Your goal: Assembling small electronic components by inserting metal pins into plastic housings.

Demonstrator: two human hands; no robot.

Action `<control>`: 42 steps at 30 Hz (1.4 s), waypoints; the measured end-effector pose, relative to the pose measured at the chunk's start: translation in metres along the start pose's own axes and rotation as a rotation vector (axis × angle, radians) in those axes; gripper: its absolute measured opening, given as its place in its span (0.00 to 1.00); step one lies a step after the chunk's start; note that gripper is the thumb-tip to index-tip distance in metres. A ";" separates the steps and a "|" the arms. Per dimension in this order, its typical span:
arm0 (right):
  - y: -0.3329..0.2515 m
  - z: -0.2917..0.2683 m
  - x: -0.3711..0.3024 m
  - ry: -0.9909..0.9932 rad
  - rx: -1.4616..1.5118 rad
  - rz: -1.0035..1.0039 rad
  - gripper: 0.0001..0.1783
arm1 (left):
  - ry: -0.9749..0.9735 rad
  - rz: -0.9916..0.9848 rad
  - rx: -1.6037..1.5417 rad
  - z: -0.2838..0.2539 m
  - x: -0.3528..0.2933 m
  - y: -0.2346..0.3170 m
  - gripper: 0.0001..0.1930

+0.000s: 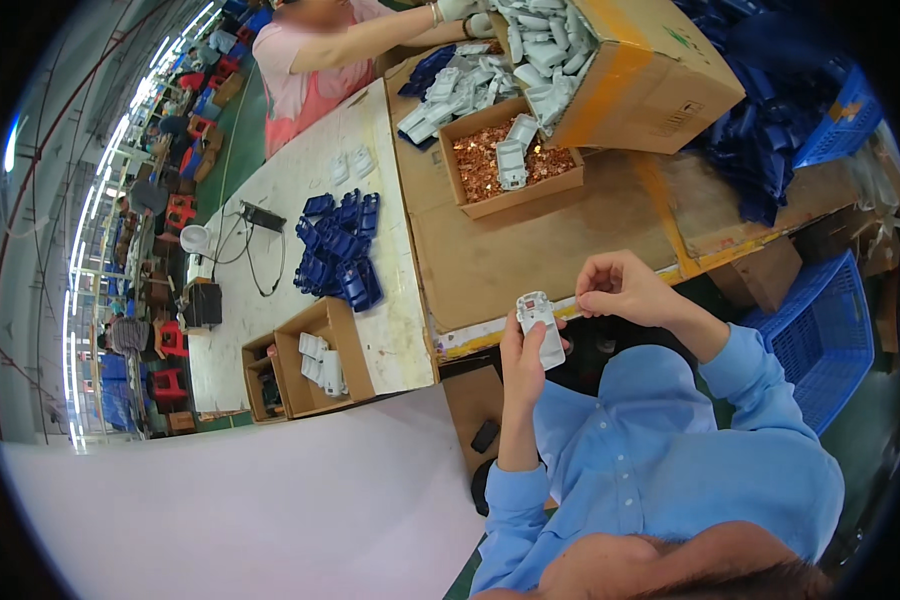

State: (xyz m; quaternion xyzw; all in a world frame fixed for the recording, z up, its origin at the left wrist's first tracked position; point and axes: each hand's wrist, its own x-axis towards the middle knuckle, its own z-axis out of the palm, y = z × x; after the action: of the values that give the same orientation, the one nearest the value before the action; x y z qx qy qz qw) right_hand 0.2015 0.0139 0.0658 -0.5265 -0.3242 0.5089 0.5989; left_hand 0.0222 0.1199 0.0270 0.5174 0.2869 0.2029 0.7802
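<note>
A white plastic casing (551,345), hollow side up, lies in my left hand (518,362), whose fingers and thumb close round it just off the table's near edge. A small coppery spot shows near its far end. Just right of the casing is my right hand (622,290), thumb and fingertips pinched together. Whatever is between them, if anything, is too small to make out. Ahead, a small open cardboard box (518,201) holds many small copper-coloured pieces (473,160), with white casings (511,165) lying on top.
A large tipped carton (660,85) spills white casings (550,50) at the far side, where a co-worker (310,65) reaches in. Dark blue casings (340,245) are heaped on the left table; others lie far right. Cardboard boxes (355,350) stand left. A blue crate (820,335) sits right.
</note>
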 end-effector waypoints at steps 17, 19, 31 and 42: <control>-0.002 0.001 0.019 0.087 -0.001 -0.011 0.03 | -0.038 -0.026 -0.007 -0.004 0.008 0.007 0.16; -0.002 0.002 0.015 0.070 -0.033 -0.035 0.03 | -0.006 -0.044 0.011 -0.001 0.005 0.008 0.16; -0.034 0.020 -0.001 0.128 -0.482 -0.350 0.05 | -0.041 0.033 0.032 0.022 -0.008 0.026 0.19; -0.029 0.039 -0.006 0.121 -0.726 -0.425 0.04 | -0.068 0.131 0.012 0.036 -0.021 0.034 0.18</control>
State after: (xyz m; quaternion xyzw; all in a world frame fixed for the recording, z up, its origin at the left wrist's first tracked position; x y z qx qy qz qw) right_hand 0.1714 0.0217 0.1037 -0.6535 -0.5481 0.1951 0.4842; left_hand 0.0291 0.0950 0.0746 0.5463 0.2272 0.2342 0.7714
